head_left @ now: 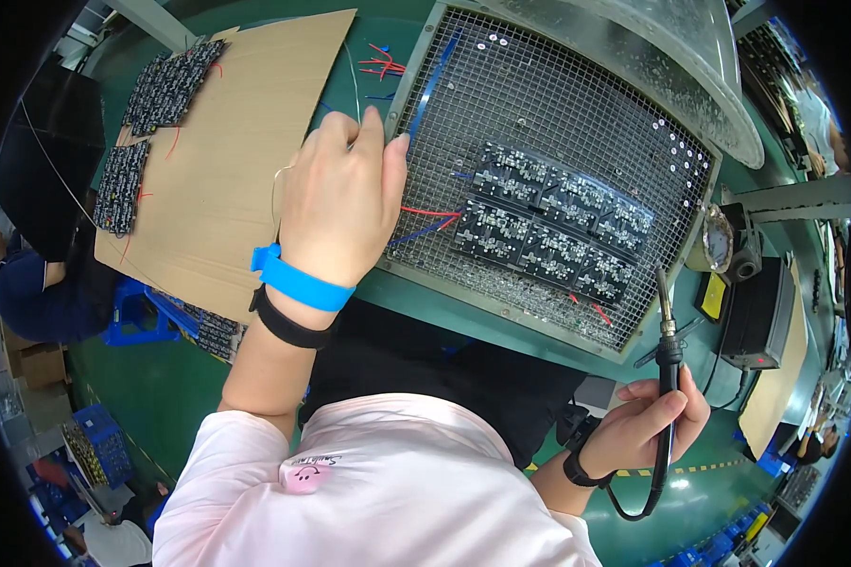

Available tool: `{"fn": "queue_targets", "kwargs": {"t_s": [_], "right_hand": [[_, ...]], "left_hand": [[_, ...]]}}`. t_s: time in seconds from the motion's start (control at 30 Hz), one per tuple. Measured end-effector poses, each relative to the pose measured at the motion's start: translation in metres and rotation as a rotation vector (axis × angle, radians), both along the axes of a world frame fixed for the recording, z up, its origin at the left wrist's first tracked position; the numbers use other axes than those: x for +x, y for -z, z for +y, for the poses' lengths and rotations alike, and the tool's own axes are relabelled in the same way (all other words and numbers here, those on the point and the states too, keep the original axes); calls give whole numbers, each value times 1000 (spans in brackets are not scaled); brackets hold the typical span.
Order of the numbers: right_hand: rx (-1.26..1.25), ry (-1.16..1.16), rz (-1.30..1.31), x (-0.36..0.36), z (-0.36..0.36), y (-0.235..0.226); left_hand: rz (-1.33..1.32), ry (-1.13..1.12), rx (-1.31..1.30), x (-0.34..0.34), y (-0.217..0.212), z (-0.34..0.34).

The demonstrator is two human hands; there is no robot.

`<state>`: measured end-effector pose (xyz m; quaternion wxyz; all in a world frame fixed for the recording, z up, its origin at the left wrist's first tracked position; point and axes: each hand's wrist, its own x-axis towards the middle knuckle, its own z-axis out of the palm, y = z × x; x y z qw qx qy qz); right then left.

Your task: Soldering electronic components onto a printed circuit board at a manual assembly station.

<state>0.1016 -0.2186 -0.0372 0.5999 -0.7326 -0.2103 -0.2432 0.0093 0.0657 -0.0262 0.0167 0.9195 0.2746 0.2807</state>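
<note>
Circuit boards [548, 227] on grate [548, 90], cardboard [227, 165] left, soldering iron [669, 352] right

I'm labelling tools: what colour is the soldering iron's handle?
Black handle, clearest in head view.

Electronics workshop — soldering iron [669, 352], circuit boards [506, 231], green workbench [388, 24]

Black-handled soldering iron [669, 357], blue wristband [304, 285]
</note>
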Motion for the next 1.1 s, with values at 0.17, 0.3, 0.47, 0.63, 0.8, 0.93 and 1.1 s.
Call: {"fn": "queue_targets", "kwargs": {"t_s": [0.17, 0.3, 0.47, 0.63, 0.8, 0.93, 1.1], "right_hand": [[11, -30, 36, -1, -2, 2], [20, -28, 33, 0, 2, 2], [-15, 1, 16, -1, 3, 2], [-55, -8, 6, -2, 5, -1], [-72, -9, 7, -5, 9, -4], [-82, -28, -3, -7, 12, -5], [-51, -23, -12, -8, 18, -5]], "left_hand": [[50, 14, 68, -2, -7, 0], [37, 71, 90, -5, -9, -6], [-95, 132, 0, -13, -4, -14], [-193, 99, -135, -19, 2, -14], [-265, 112, -217, -22, 6, -13], [-308, 115, -278, -22, 8, -13], [-282, 121, -350, -25, 5, -10]]}}
